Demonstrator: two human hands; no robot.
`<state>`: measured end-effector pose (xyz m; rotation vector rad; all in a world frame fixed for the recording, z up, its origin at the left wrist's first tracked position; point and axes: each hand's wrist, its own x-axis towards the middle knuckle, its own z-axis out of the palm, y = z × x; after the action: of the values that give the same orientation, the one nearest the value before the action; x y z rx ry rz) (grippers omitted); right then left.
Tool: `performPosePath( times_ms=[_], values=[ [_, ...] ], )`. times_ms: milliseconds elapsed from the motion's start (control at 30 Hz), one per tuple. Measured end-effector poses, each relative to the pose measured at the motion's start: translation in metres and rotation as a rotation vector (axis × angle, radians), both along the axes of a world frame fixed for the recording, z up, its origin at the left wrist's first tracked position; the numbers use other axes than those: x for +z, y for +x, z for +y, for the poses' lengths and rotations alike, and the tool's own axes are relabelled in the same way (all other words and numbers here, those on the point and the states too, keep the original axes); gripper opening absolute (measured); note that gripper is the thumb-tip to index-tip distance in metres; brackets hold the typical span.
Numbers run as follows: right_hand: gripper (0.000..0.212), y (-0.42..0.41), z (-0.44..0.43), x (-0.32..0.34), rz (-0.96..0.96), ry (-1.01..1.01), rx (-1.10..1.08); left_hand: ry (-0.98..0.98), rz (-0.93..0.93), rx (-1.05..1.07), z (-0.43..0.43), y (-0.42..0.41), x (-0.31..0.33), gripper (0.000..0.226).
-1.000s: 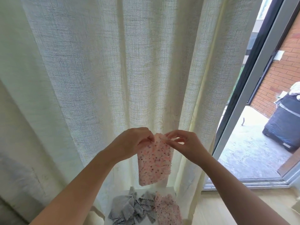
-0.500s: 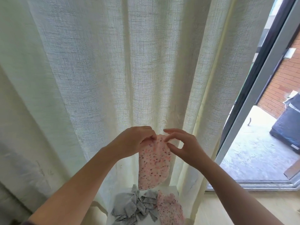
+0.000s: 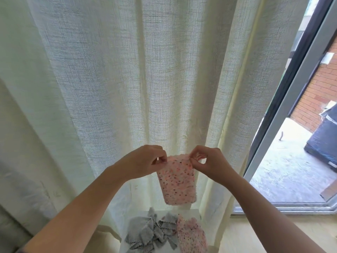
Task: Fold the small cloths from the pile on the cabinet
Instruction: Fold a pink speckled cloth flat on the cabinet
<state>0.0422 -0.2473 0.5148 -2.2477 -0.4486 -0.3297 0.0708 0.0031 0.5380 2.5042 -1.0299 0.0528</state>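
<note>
You hold pink speckled cloth [image 3: 176, 181] in air above cabinet [image 3: 193, 213] — left hand [image 3: 145, 161] and right hand [image 3: 209, 161] each pinch top corner. Appears folded narrow already. Grey cloths [image 3: 151, 232] and another pink cloth [image 3: 191, 236] lie unfolded below — most work left.

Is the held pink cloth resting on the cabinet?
No, the left hand and right hand hold the pink cloth up, clear of the cabinet.

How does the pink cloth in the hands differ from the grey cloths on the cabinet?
The pink cloth hangs smooth, pinched at its top corners by the left hand and right hand; the grey cloths lie crumpled on the cabinet. The pink cloth is speckled; the grey cloths are plain. Both are small fabric pieces.
</note>
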Motion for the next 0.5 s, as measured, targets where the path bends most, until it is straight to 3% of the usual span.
performPosePath(
  times_ms=[167,267,333,433,500],
  values=[
    [0.023,0.001,-0.004,0.006,0.043,0.078,-0.007,-0.046,-0.005,0.033,0.009,0.002,-0.006,0.017],
    [0.024,0.002,-0.004,0.01,0.037,0.127,0.0,-0.183,-0.021,0.089,0.01,0.0,-0.007,0.023],
    [0.024,0.004,-0.003,0.012,0.025,0.2,0.009,-0.375,0.112,0.148,0.006,-0.002,-0.003,0.026],
    [0.014,0.006,0.005,0.022,0.084,0.367,0.025,-0.739,0.495,0.215,-0.007,-0.005,-0.001,0.034],
    [0.018,0.01,0.011,0.028,0.194,0.562,-0.001,-0.793,0.638,0.287,-0.013,-0.005,-0.006,0.022]
  ],
)
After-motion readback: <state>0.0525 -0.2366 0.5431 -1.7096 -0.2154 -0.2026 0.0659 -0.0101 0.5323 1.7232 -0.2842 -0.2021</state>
